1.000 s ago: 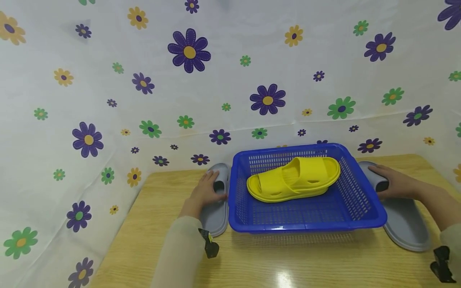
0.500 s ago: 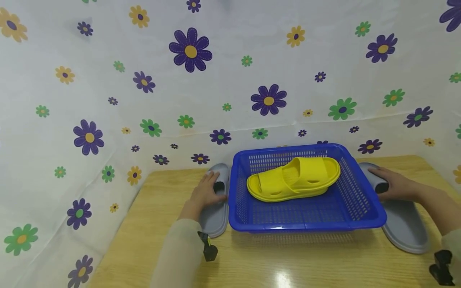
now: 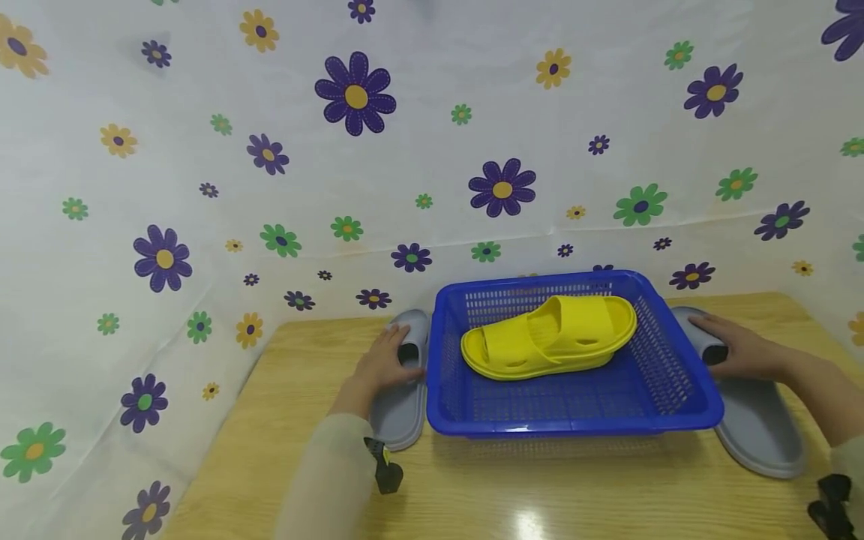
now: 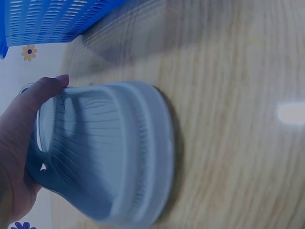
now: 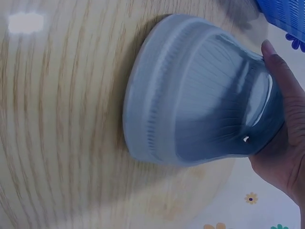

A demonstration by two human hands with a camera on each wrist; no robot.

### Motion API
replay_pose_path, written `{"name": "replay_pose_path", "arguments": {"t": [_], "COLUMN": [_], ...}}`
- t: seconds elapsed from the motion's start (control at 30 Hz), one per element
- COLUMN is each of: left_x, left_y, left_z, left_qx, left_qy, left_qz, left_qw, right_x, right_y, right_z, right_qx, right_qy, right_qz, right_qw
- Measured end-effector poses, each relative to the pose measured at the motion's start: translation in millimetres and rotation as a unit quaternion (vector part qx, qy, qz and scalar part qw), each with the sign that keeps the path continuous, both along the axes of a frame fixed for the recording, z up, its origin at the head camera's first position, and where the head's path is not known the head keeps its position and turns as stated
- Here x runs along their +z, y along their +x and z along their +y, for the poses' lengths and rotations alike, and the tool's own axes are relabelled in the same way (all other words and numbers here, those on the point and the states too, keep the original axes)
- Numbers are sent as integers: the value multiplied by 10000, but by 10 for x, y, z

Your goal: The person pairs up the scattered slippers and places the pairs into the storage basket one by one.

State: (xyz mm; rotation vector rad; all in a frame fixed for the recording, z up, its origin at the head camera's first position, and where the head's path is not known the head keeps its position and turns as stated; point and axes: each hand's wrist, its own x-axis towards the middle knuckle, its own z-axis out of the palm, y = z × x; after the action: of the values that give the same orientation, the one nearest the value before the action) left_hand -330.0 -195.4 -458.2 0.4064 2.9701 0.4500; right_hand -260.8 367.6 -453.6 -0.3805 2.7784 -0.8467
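One gray slipper [image 3: 397, 418] is clamped in the left hand [image 3: 381, 366], a second gray slipper [image 3: 759, 427] in the right hand [image 3: 745, 352], the two well apart on a wooden table [image 3: 486, 491]. Between them sits a blue basket [image 3: 574, 429] with yellow slippers [image 3: 516, 349] inside; farther back hangs flowered cloth [image 3: 412, 169].

The basket [image 3: 574, 427] stands on the table [image 3: 472, 487], before the curtain [image 3: 405, 165], with overlapping slippers [image 3: 520, 346] inside, toward its back. Just left of the basket is the left slipper [image 3: 397, 418], the left hand [image 3: 382, 361] around its far half. To the basket's right is the right slipper [image 3: 759, 431], the right hand [image 3: 745, 351] around its far half.
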Motion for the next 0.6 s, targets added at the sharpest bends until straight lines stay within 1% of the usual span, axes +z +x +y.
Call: {"name": "replay_pose_path", "arguments": {"t": [0.07,0.2,0.3,0.4,0.53,0.6], "left_x": [14,92,107,65,13,19], "left_y": [-20,-82,-136,-190,-247,-258], "left_z": [16,102,135,104,40,26], "left_qx": [122,319,332,128,-311,-409], "left_qy": [-22,30,-72,-236,-261,-251], "left_qz": [-135,-443,-542,-425,-199,-182], "left_qw": [9998,9985,9980,9987,9990,9987], "right_x": [1,35,45,27,3,1], "right_y": [-14,-56,-73,-68,-57,-58], "right_z": [5,8,-9,-20,-19,-16], "right_qx": [32,-2,-1,-16,-24,-7], "right_qy": [-4,108,111,42,-96,-145], "right_qz": [-45,-319,-480,-462,-286,-215], "right_qw": [10000,9994,9988,9989,9995,9997]}}
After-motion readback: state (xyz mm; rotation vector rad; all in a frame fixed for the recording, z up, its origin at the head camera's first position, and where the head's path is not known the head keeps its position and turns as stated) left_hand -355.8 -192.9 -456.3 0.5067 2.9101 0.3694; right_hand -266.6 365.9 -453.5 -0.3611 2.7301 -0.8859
